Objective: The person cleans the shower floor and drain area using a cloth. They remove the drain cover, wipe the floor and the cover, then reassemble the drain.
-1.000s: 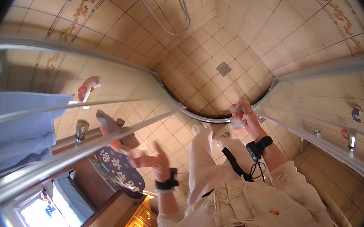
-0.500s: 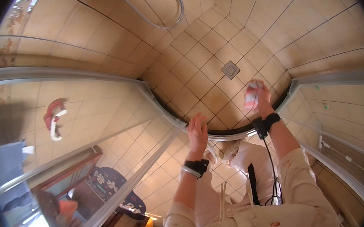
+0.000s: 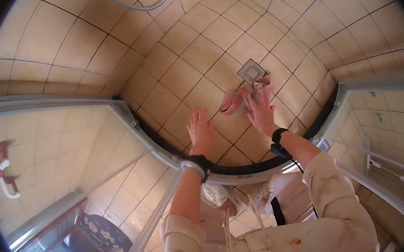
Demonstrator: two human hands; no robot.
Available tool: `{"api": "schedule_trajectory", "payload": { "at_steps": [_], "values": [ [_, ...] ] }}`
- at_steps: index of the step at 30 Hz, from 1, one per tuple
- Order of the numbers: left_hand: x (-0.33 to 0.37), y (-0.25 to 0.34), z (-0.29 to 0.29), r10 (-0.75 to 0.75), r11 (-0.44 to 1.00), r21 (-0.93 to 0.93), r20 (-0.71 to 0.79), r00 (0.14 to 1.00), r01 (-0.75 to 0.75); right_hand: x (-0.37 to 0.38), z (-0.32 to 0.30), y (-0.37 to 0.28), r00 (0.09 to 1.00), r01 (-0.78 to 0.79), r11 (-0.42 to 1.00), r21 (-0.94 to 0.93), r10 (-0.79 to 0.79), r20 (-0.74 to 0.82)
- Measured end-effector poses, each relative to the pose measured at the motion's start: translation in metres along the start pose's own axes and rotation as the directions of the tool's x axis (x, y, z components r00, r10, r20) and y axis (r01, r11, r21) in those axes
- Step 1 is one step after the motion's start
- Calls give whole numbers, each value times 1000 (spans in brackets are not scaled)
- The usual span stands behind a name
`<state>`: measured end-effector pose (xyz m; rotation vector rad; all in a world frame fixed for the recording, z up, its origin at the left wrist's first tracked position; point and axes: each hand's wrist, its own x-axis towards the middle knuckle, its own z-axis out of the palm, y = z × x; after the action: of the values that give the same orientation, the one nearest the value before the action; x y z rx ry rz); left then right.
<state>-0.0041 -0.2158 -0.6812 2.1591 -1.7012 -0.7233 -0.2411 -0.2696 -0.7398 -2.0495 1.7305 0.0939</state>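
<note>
My right hand (image 3: 262, 116) reaches down into the shower area, fingers spread and pressed over a pink and whitish cloth (image 3: 234, 104). The cloth lies loosely unfolded on the tiled floor, partly covered by the fingers. One end of it reaches the square metal floor drain (image 3: 251, 71). Lower and to the left, my left hand (image 3: 200, 130) is held open above the tiles, its fingers stretched out with nothing in them. Both wrists wear black bands.
A curved dark sill (image 3: 179, 155) edges the shower floor. Glass panels stand on the left (image 3: 58, 135) and right (image 3: 384, 125); the left one carries a red and white handle (image 3: 4, 169). A metal shower hose (image 3: 145, 8) hangs at the upper left. A dark mat (image 3: 106, 236) lies outside.
My right hand has gone down to the floor by the drain, and the crumpled cloth it held now spreads out beneath it. My left hand has moved forward over the shower floor.
</note>
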Motion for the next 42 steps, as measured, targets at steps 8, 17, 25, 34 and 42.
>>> {"api": "schedule_trajectory", "payload": {
  "at_steps": [8, 17, 25, 34, 42],
  "values": [
    [42, -46, 101, -327, 945, 52, 184, 927, 323, 39, 79, 10, 975, -47, 998, -33, 38, -219],
    [39, -57, 123, -379, 922, 160, 198, 904, 352, 113, 38, 178, 890, -222, 943, -250, 91, -446],
    [39, -64, 124, -400, 905, 227, 170, 901, 359, 200, 31, -28, 850, 197, 958, 209, -61, -523],
    [48, -59, 125, -404, 904, 237, 196, 894, 356, 257, 1, 1, 848, 307, 924, 227, -157, -506],
    [46, -59, 129, -352, 924, 223, 173, 920, 312, 392, -9, 83, 724, -272, 959, 76, 256, -640]
  ]
}}
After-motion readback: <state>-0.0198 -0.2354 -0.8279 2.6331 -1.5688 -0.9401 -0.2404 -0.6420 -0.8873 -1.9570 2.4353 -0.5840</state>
